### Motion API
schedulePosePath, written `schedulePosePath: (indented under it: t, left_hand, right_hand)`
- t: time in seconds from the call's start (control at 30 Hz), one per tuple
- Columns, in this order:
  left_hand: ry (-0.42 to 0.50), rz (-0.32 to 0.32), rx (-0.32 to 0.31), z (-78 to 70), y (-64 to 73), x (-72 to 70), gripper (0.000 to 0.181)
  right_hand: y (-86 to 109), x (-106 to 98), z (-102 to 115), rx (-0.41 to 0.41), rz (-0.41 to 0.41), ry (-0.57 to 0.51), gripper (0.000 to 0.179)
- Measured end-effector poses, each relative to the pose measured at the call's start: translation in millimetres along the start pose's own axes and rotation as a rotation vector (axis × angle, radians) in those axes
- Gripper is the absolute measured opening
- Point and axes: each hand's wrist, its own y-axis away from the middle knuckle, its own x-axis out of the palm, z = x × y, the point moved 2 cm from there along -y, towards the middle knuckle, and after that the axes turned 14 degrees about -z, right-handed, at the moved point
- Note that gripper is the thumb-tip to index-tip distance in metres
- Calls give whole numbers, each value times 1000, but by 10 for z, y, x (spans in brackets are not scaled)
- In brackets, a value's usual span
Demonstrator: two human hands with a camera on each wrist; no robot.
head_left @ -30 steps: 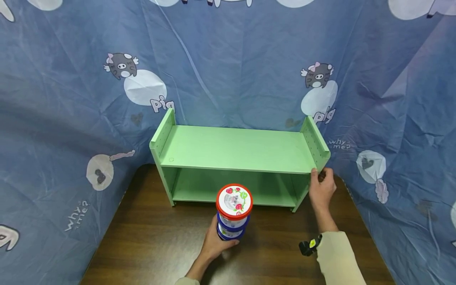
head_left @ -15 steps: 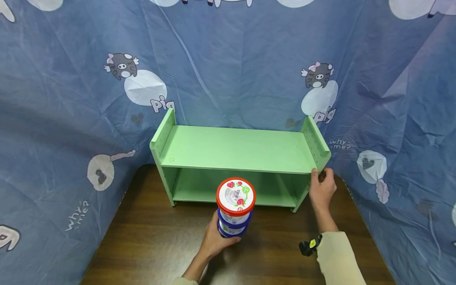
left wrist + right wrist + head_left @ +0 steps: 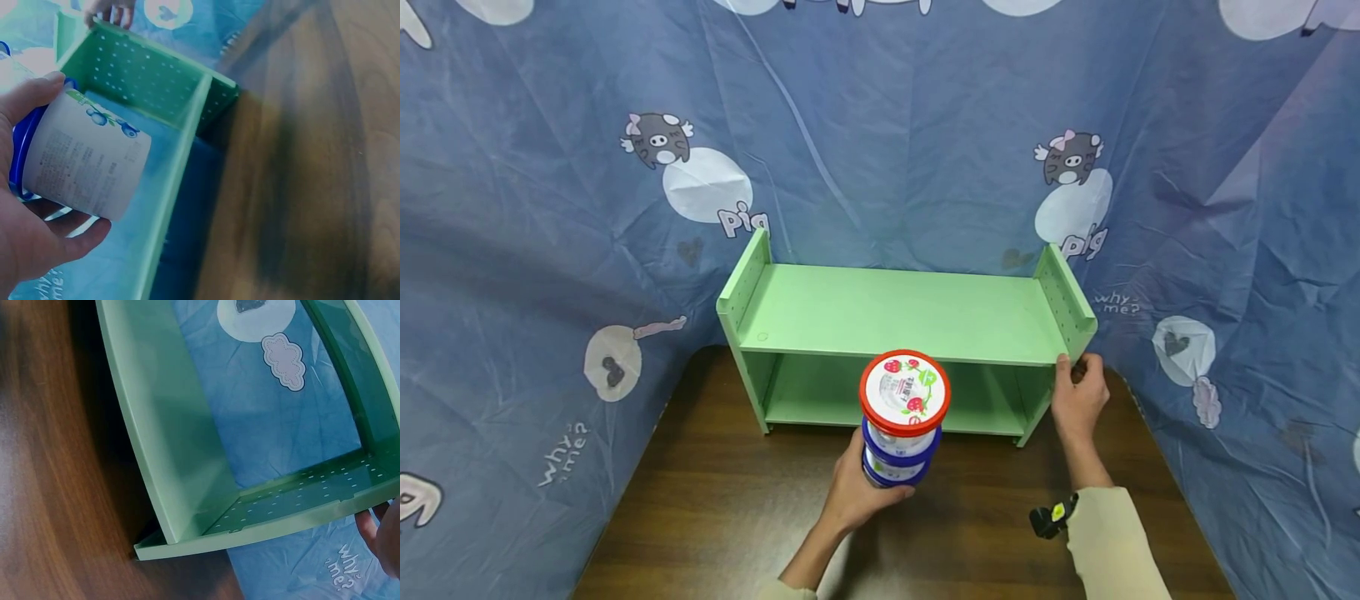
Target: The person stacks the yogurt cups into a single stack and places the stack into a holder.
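My left hand (image 3: 856, 493) holds a stack of plastic tubs in front of the shelf. A tub with a red lid (image 3: 906, 392) and strawberry print tops it, above tubs with blue lids (image 3: 901, 457). In the left wrist view, thumb and fingers curl round the white blueberry-print bottom tub (image 3: 87, 156) near its blue lid. My right hand (image 3: 1081, 402) grips the right side panel of the light green two-tier shelf (image 3: 887, 312), at upper-board height. The right wrist view shows only part of those fingers at the side panel (image 3: 294, 519).
The shelf stands on a brown wooden table (image 3: 700, 517), close to a blue pig-print curtain (image 3: 895, 167) that wraps the back and sides. Its lower board (image 3: 812, 400) lies partly behind the stack. A black wrist device (image 3: 1051, 518) sits at my right sleeve.
My left hand has raised the stack of tubs and shifted it slightly right, so the red lid looks larger and higher. My right hand stays on the shelf's side panel.
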Motion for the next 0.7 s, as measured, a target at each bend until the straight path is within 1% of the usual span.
schedulePosePath:
  t: [0.2, 0.47, 0.7]
  left_hand:
    - [-12, -7, 17, -125, -19, -10, 108]
    - [-47, -21, 48, -302, -55, -32, 105]
    - [-13, 11, 47, -463, -92, -63, 101]
  right_hand:
    - [2, -1, -7, -5, -9, -1, 30]
    - [1, 0, -21, -11, -7, -6, 30]
    - [-2, 8, -32, -10, -13, -10, 28]
